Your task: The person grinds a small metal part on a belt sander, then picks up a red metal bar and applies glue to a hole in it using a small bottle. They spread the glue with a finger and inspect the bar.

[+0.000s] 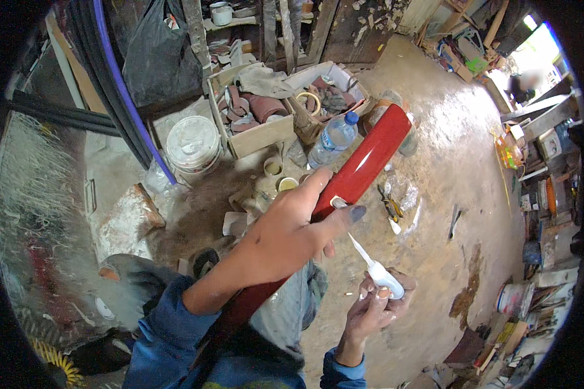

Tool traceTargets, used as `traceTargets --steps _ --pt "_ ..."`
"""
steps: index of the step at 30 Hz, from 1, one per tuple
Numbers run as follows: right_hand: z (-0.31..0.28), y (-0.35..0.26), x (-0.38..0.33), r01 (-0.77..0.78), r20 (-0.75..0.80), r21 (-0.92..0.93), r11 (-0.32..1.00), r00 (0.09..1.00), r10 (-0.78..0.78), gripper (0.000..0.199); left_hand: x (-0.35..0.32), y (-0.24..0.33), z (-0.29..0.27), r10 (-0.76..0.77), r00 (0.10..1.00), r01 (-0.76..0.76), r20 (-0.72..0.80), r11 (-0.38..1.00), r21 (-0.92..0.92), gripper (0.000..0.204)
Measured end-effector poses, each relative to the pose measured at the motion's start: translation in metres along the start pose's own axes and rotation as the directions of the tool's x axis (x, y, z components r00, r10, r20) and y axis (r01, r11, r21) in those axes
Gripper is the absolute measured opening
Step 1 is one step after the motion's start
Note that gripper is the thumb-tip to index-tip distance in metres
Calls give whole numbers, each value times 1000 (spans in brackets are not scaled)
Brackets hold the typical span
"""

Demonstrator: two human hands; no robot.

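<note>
My left hand (276,227) is wrapped round a long, glossy red bar (373,152) that slants from my lap up to the right. The thumb, dark at its tip, presses beside a small pale patch (337,202) on the bar's face. Lower right, my right hand (377,308) grips a small white squeeze bottle (387,281) with a long thin nozzle (359,247). The nozzle points up and left toward the left thumb, and its tip looks apart from the bar. Whitish smears mark the right fingers.
Beyond the bar stand a water bottle (334,139), a white bucket (193,144) and cardboard boxes (259,139) of sanding scraps. Pliers (390,206) lie on the floor (435,259). Cluttered shelves (551,194) line the right. Black tubes and a blue one (124,91) hang at left.
</note>
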State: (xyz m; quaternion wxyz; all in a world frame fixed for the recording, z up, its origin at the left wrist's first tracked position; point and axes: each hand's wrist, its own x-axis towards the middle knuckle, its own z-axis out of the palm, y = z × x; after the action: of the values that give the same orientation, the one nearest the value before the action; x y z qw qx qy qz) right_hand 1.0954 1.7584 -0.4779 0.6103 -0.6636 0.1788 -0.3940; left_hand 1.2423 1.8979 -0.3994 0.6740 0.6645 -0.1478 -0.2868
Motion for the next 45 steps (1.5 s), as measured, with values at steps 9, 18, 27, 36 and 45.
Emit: traceTargets --steps 9,18,27,36,45 --pt "5 3 5 73 -72 -17 997 995 -74 45 -8 7 19 322 937 -214 -133 834 509 39" --pt "-4 -42 11 62 -204 -36 997 977 -68 55 -25 3 15 243 962 -98 -126 737 669 43" --pt "5 -45 4 89 -2 -155 984 996 -90 45 -51 -1 8 222 964 -63 -149 731 679 52" --pt "5 -54 1 87 -16 -269 959 995 -94 54 -48 -6 13 241 959 -69 -150 711 700 54" --pt "7 -64 -2 16 -73 -395 919 996 -49 62 -46 -5 15 250 957 -75 -147 704 706 51"
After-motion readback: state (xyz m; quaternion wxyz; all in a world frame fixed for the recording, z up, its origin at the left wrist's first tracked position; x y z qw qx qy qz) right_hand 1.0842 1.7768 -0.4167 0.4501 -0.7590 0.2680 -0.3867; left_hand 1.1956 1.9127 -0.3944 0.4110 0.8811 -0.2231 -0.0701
